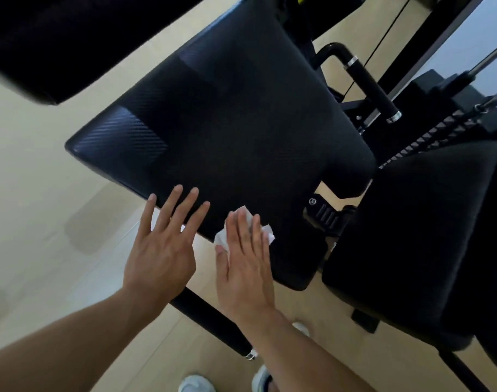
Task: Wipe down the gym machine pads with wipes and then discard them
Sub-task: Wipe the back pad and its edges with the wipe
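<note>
Pale wood-look floor [43, 193] runs beneath a black gym machine whose large textured seat pad [227, 131] fills the middle of the head view. The person's right hand [245, 267] lies flat on the near edge of that pad, fingers [243, 222] stretched out and close together, pressing a crumpled white wipe [221, 236] against the surface; the wipe shows around the fingertips and beside the thumb, pinned under the palm rather than pinched. The left hand [161, 250] hovers or rests at the pad's near-left edge with its fingers spread wide and holding nothing; whether it touches the pad cannot be told. A second black pad [425, 236] stands to the right, another [72, 38] at the upper left. A black handle [368, 83] with chrome rings sits behind the seat. White shoes [196, 384] show at the bottom edge.
</note>
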Demonstrator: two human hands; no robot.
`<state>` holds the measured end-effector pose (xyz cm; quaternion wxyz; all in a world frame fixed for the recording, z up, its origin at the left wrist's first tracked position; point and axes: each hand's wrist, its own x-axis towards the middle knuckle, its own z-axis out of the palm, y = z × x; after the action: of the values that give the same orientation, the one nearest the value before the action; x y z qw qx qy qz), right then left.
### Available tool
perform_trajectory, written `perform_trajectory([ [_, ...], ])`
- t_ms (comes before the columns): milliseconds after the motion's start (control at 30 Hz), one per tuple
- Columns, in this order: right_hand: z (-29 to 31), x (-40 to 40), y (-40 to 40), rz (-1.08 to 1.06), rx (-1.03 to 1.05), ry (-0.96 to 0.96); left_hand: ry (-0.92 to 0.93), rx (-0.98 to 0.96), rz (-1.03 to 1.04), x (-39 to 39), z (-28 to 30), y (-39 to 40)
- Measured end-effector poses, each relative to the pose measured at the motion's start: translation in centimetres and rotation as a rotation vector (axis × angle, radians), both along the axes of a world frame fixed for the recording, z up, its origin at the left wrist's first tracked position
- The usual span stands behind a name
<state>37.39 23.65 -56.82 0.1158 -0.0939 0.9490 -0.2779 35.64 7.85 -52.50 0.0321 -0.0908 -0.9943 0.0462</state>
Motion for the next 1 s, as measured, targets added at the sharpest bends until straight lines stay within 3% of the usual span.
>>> perform_trajectory([
  [333, 1.1, -15.5, 2.9, 0.123, 0.122, -0.029, -0.005, 0.192, -0.031, -1.7, 0.4, -0.6],
  [500, 1.9, -21.5, 3.8, 0.229, 0.096, 0.032, 0.102, 0.260, -0.041, -9.5, 1.7, 1.2],
  [633, 2.7, -27.1, 3.8, 0.224, 0.051, 0.077, 0.069, 0.168, 0.129, -17.6, 2.7, 2.5],
  [733, 3.3, -32.0, 3.9, 0.182, 0.020, 0.101, 0.061, 0.071, 0.262, -19.4, 2.1, 2.6],
  [933, 5.7, -40.8, 0.5, 0.014, -0.111, 0.053, 0.104, 0.013, 0.256, -19.5, 1.1, 2.7],
  [1000, 6.4, -40.6, -1.4, 0.130, -0.043, 0.130, 0.106, 0.003, 0.261, -19.6, 1.1, 2.7],
])
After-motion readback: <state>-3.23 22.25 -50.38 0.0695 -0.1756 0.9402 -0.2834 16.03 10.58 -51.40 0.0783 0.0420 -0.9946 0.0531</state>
